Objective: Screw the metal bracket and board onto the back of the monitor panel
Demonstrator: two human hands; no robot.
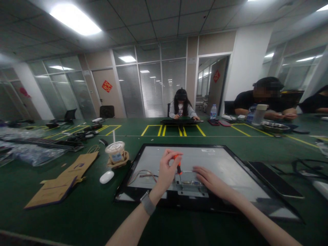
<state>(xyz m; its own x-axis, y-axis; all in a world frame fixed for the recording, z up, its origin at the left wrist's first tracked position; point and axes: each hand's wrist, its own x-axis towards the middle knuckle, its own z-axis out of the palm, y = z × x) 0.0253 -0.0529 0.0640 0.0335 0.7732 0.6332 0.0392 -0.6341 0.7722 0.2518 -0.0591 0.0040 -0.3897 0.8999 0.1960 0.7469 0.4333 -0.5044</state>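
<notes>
My left hand (167, 167), with a watch on its wrist, is closed round the top of an orange and black screwdriver (179, 168). The screwdriver stands nearly upright, its tip down at a metal bracket (193, 191) with connector ports. That bracket sits on the back of a flat display panel (153, 153) with a black frame, lying on the green table. My right hand (208, 177) rests with fingers stretched out over the bracket's right side; whether it presses on it I cannot tell. Thin cables (145, 173) lie on the panel's left part.
Left of the panel are a drink cup (115, 150) with a straw, a white mouse (107, 177) and a brown paper bag (66, 177). A black flat bar (274, 177) lies to the right. Across the table a person (180, 106) handles another panel; another person (266, 99) sits at right.
</notes>
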